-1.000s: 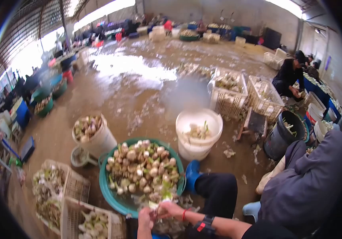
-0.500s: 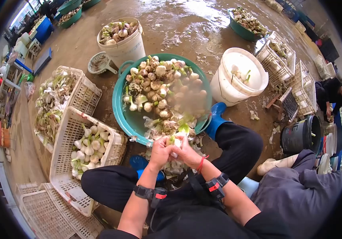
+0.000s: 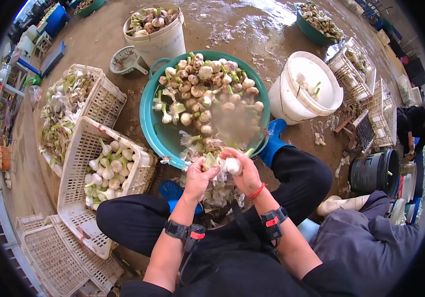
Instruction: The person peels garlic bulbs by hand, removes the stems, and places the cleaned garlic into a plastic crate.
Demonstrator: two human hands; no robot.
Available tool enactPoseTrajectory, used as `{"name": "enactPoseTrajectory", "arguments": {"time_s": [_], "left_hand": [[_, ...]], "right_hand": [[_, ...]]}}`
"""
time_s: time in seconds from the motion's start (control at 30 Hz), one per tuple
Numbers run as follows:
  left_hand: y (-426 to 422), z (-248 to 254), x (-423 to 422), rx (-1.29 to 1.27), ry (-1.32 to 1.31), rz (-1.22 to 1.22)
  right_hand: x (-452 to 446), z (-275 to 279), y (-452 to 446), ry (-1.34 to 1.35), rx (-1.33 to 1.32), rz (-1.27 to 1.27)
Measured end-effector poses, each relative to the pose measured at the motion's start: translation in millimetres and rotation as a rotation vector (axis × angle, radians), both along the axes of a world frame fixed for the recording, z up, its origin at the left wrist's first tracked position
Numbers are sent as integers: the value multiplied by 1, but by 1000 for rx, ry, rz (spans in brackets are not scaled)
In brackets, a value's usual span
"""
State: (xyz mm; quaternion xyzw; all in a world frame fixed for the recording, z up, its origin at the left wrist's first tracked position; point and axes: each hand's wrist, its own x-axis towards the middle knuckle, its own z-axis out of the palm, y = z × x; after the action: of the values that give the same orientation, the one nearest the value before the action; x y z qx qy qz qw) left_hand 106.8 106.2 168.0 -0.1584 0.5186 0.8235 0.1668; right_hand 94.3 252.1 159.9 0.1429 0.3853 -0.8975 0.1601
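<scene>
My right hand (image 3: 247, 175) is closed around a white garlic bulb (image 3: 233, 166) whose green stem points up to the right. Just left of it, my left hand (image 3: 197, 178) pinches a piece of pale green garlic skin (image 3: 210, 161), now apart from the bulb. Both hands are above the near rim of a green tub (image 3: 145, 111). Unpeeled garlic bulbs (image 3: 197, 90) with brownish skins are heaped in the tub, partly smeared by a blurry spot. Loose skins (image 3: 217, 193) lie below my hands, between my knees.
A white crate (image 3: 74, 183) with clean garlic bulbs stands at my left, beside a crate of peelings (image 3: 66, 111). Beyond the tub are a bucket of garlic (image 3: 160, 47) and a white bucket (image 3: 284, 96) holding a few bulbs. Another person's leg (image 3: 361, 237) is at my right.
My hands have moved apart. The garlic bulb now shows whole and white in my right hand, while a strip of skin has come away in my left.
</scene>
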Motion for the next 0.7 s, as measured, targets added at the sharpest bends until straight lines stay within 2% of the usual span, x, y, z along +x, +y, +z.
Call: {"name": "enactPoseTrajectory", "arguments": {"time_s": [0.03, 0.1, 0.13, 0.17, 0.23, 0.3, 0.33, 0.37, 0.43, 0.47, 0.5, 0.57, 0.63, 0.67, 0.7], "left_hand": [[-2, -10, 5, 1, -2, 1], [-5, -27, 19, -170, 57, -381], [-6, -28, 27, -152, -13, -577], [-7, -25, 24, -211, -17, -763], [5, -22, 17, -450, 339, -481], [22, -6, -4, -125, 118, -193], [28, -7, -8, -134, 100, -166], [26, -9, -14, -343, 137, -232], [9, -37, -26, -444, 7, -445], [-3, -53, -34, -674, 122, -463], [-16, -73, -40, -900, 237, -479], [-49, -140, -65, -1260, 298, -232], [-50, -169, -90, -1389, 126, -228], [-44, -188, -100, -1170, -74, -331], [-27, -189, -104, -1058, -197, -278]], "right_hand": [[-3, 2, 3, -2, 1, 1], [-13, 3, 14, 11, -88, -63], [-18, -2, 11, -52, 30, -221], [-19, -11, 13, -54, 31, -223], [-17, -29, 16, -151, -277, -151], [-16, -9, -5, -380, 20, -148], [-20, -14, -9, -388, 63, -145], [-25, -19, -10, -396, 106, -141], [-57, -15, 17, -303, -92, -256], [-81, -5, 38, -158, -304, -316], [-102, 25, 56, -60, -245, -343], [-140, 42, 106, 21, -464, -477], [-153, 38, 136, 117, -320, -483], [-150, 45, 129, -41, -188, -575], [-143, 34, 126, -66, -111, -447]]}}
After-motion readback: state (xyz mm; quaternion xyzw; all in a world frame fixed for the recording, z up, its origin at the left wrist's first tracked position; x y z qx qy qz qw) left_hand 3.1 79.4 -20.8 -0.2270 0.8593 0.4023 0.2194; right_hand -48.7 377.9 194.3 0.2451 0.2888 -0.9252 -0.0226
